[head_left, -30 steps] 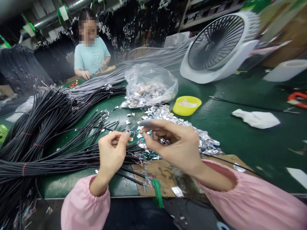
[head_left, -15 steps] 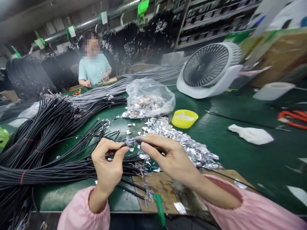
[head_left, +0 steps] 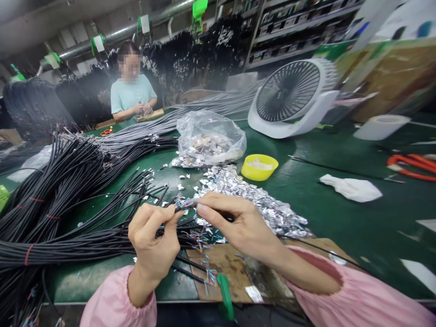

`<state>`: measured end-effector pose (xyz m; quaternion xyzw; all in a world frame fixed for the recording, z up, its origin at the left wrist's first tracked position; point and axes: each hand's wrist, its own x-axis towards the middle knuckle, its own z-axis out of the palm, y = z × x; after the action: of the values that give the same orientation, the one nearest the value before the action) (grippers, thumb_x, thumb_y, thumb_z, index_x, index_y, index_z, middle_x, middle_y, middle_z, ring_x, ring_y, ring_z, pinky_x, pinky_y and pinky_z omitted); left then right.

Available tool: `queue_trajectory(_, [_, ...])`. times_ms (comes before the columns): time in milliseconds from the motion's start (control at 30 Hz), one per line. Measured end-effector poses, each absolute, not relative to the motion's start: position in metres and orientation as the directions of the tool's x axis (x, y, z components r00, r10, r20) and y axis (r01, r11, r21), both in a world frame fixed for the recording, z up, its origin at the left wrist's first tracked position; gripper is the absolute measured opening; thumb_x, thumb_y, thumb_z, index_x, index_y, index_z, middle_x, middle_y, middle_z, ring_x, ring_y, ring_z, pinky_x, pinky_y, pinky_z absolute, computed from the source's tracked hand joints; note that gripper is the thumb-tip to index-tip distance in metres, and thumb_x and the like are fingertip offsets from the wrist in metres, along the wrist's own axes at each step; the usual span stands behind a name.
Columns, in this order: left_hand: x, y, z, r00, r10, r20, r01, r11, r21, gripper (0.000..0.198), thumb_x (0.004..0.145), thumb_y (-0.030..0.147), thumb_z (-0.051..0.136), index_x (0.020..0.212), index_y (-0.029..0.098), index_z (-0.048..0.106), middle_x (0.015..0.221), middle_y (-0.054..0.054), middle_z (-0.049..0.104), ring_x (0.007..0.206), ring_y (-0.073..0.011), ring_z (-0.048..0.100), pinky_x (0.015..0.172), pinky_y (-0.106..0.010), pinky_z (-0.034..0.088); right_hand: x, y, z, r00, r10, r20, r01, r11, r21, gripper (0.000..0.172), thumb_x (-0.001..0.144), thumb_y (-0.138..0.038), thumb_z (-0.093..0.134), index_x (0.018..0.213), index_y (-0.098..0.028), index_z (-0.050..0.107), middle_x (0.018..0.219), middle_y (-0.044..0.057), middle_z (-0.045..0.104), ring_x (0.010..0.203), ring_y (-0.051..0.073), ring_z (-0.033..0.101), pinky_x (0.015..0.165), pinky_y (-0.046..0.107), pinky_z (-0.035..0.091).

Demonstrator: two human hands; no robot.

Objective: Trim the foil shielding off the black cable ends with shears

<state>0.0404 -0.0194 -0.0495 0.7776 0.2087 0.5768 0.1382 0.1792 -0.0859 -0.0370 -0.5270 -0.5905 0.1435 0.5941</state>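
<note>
Black cable (head_left: 177, 209) and its coloured wires (head_left: 185, 203), held up over the surface (head_left: 303, 159)

Near the middle of the scene, the left hand (head_left: 153, 240) pinches the black cable between thumb and forefinger, just behind its end. The right hand (head_left: 240, 225) comes in from the right, its thumb and forefinger closed on the coloured wires. Its forefinger is grey at the tip; whether that is a cover or a stain, I cannot tell. The fingers hide where the wires end, and the rest of the cable is lost behind the left hand.

A small mark sits on the hub of the white fan (head_left: 289, 95), far right, too small to read. White tags (head_left: 98, 43) hang at the far left, their faces illegible. The far co-worker's pale blue shirt (head_left: 134, 95) carries a bear-like print; what that person's hands hold is unclear.

Foil scraps (head_left: 259, 197) are heaped beyond the right hand, with more in a clear bag (head_left: 204, 121) whose folds blur its contents. The pale stuff in the yellow dish (head_left: 255, 175) is hard to make out. An orange-handled tool (head_left: 405, 159) is cut off by the right edge, bundled cables (head_left: 68, 181) by the left.
</note>
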Motion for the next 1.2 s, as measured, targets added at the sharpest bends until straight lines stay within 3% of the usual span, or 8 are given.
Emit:
queue_trajectory(167, [0.038, -0.018, -0.052, 0.3, 0.367, 0.88, 0.246, -0.921, 0.301, 0.017, 0.073, 0.004, 0.063, 0.078, 0.019, 0.061, 0.065, 0.003, 0.058, 0.058, -0.0096, 0.054, 0.052, -0.022, 0.042, 0.179, -0.085, -0.037, 0.257, 0.806, 0.533, 0.457, 0.385, -0.802, 0.031, 0.087, -0.037, 0.05, 0.074, -0.019, 0.071, 0.057, 0.002, 0.057, 0.056, 0.014, 0.055, 0.048, 0.023, 0.044])
queue_trajectory(400, [0.04, -0.02, -0.039, 0.394, 0.152, 0.906, 0.428, -0.903, -0.035, 0.014, 0.076, 0.004, 0.055, 0.079, 0.017, 0.06, 0.054, 0.001, 0.06, 0.046, -0.0102, 0.051, 0.047, -0.025, 0.035, 0.18, -0.085, -0.037, 0.262, 0.804, 0.534, 0.48, 0.372, -0.795, 0.027, 0.086, -0.032, 0.051, 0.073, -0.018, 0.071, 0.058, 0.002, 0.058, 0.056, 0.014, 0.055, 0.049, 0.024, 0.046])
queue_trajectory(767, [0.041, -0.023, -0.035, 0.489, 0.165, 0.857, 0.513, -0.848, -0.129, 0.021, 0.079, 0.004, 0.05, 0.066, 0.016, 0.06, 0.046, 0.0, 0.054, 0.042, -0.0109, 0.048, 0.045, -0.028, 0.028, 0.18, -0.085, -0.036, 0.263, 0.807, 0.529, 0.5, 0.355, -0.79, 0.029, 0.086, -0.033, 0.051, 0.071, -0.018, 0.07, 0.057, 0.002, 0.058, 0.055, 0.014, 0.055, 0.048, 0.023, 0.045])
queue_trajectory(867, [0.043, -0.024, -0.038, 0.424, 0.18, 0.887, 0.516, -0.853, -0.073, 0.015, 0.079, 0.009, 0.056, 0.068, 0.016, 0.062, 0.049, 0.0, 0.056, 0.043, -0.0102, 0.046, 0.046, -0.026, 0.031, 0.181, -0.085, -0.036, 0.269, 0.79, 0.551, 0.517, 0.365, -0.774, 0.026, 0.085, -0.028, 0.051, 0.072, -0.018, 0.07, 0.056, 0.001, 0.057, 0.053, 0.013, 0.055, 0.047, 0.023, 0.044])
queue_trajectory(1033, [0.042, -0.026, -0.044, 0.417, 0.37, 0.83, 0.469, -0.87, 0.152, 0.014, 0.082, 0.014, 0.055, 0.071, 0.016, 0.064, 0.062, -0.002, 0.064, 0.052, -0.0107, 0.056, 0.051, -0.022, 0.035, 0.18, -0.085, -0.036, 0.306, 0.726, 0.616, 0.556, 0.39, -0.734, 0.02, 0.083, -0.024, 0.054, 0.075, -0.018, 0.071, 0.063, 0.003, 0.064, 0.056, 0.013, 0.059, 0.051, 0.023, 0.048])
queue_trajectory(1133, [0.041, -0.025, -0.043, 0.441, 0.548, 0.711, 0.434, -0.823, 0.366, 0.019, 0.082, 0.013, 0.052, 0.066, 0.016, 0.062, 0.06, -0.002, 0.063, 0.054, -0.011, 0.056, 0.052, -0.021, 0.035, 0.179, -0.085, -0.038, 0.305, 0.699, 0.647, 0.59, 0.395, -0.705, 0.018, 0.082, -0.023, 0.055, 0.075, -0.018, 0.071, 0.066, 0.004, 0.066, 0.058, 0.014, 0.061, 0.052, 0.024, 0.049])
queue_trajectory(1200, [0.041, -0.023, -0.041, 0.467, 0.693, 0.549, 0.348, -0.715, 0.607, 0.025, 0.084, 0.017, 0.05, 0.061, 0.016, 0.059, 0.058, -0.001, 0.061, 0.054, -0.0109, 0.056, 0.054, -0.021, 0.037, 0.179, -0.085, -0.039, 0.303, 0.688, 0.659, 0.606, 0.394, -0.69, 0.017, 0.081, -0.021, 0.056, 0.075, -0.018, 0.071, 0.067, 0.004, 0.066, 0.059, 0.014, 0.061, 0.054, 0.024, 0.049])
